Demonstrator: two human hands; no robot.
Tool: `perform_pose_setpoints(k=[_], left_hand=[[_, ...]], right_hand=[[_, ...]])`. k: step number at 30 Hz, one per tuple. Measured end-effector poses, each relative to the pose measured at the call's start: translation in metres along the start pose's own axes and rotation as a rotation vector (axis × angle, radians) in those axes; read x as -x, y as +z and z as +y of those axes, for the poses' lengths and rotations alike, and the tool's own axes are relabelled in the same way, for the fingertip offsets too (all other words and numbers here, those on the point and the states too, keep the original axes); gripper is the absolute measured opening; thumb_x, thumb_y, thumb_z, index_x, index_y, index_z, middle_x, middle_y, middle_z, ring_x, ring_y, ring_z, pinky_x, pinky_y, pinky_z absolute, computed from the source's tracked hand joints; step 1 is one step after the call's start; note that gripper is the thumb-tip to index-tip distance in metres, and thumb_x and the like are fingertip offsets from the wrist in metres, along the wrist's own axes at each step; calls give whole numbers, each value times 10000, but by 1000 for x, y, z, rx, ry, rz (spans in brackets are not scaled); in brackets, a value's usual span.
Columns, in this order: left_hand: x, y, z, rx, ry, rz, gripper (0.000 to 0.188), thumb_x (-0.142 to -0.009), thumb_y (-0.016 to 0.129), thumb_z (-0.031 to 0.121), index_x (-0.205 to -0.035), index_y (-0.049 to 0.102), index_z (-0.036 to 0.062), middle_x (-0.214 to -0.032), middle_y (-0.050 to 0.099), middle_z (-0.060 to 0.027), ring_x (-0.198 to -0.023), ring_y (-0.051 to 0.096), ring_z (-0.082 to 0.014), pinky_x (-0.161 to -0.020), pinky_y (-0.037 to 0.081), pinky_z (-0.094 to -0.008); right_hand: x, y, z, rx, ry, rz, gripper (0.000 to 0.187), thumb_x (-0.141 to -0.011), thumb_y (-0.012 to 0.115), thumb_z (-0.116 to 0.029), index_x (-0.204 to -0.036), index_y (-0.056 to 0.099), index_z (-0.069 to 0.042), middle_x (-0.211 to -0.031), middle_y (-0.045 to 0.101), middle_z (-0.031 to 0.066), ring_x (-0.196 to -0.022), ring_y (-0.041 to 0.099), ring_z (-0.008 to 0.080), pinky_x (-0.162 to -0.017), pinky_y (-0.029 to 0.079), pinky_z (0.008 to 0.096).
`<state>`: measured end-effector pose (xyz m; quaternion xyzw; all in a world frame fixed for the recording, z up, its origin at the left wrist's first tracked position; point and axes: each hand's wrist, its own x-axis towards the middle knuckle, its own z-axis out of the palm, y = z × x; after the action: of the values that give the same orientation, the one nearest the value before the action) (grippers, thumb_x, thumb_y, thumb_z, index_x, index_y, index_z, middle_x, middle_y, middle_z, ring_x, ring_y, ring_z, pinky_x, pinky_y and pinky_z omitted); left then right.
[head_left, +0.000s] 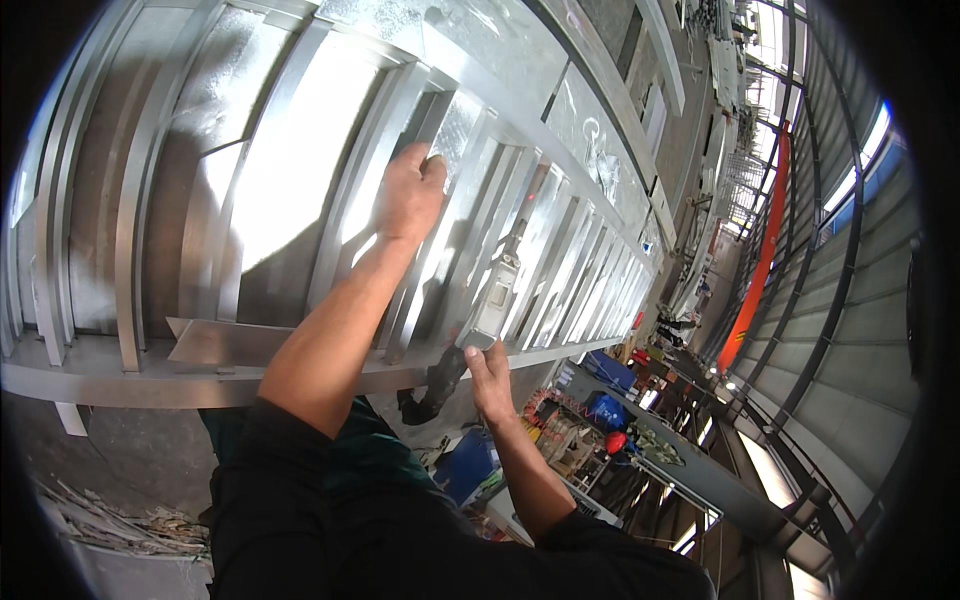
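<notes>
A long metal frame with parallel upright slats [345, 200] stretches across in front of me. Over the slats, my left hand [412, 195] is closed in a fist, touching or just above a slat; what its fingers hold, if anything, is hidden. My right hand [490, 385] grips the rear end of a grey hand-held tool [493, 300] with a slim nozzle, its tip pointing away between the slats. A small red light dot shows near that tip. From the tool's rear hangs a thick black wrapped cable [437, 385], crossing the frame's near rail [200, 388].
A flat metal strip [235, 342] lies at the near rail, left of my arm. Scrap strips [120, 530] are piled on the floor at lower left. Blue bins [465, 465] and a cluttered workbench stand at lower right. An orange beam [755, 260] runs along the far right.
</notes>
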<state>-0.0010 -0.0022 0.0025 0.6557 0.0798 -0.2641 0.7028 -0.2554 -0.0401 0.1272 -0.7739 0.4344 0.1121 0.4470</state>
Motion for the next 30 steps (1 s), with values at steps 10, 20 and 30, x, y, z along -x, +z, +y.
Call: perform_pose_setpoints(k=[10,20,30], left_hand=[[1,-3,0,61,-67,-61,336,-933,546,221,-1134,648,-27,-1045,677,-256,-968,649,-420,-851,504,-429],[-2,2,-15,52,11,-63,247,-964,581,176,-1080,651,-30,-770,635,-70,-669,602,-142,-641,490,-300],[4,-1,-3,24,-76,-70,316,-948,551,273,-1126,651,32,-916,671,-189,-785,637,-339,-763,496,-415]], right_hand=[[-19,23,6,-272,-40,63,378,-1001,415,-267,-1131,587,43,-914,667,118,-794,643,199,-699,527,313],[18,20,-78,-226,-56,43,564,-981,532,-557,-1091,532,-4,-882,652,82,-748,623,153,-653,506,292],[4,57,-198,-390,43,-69,606,-959,559,-576,-1130,529,4,-864,637,75,-747,604,139,-669,493,273]])
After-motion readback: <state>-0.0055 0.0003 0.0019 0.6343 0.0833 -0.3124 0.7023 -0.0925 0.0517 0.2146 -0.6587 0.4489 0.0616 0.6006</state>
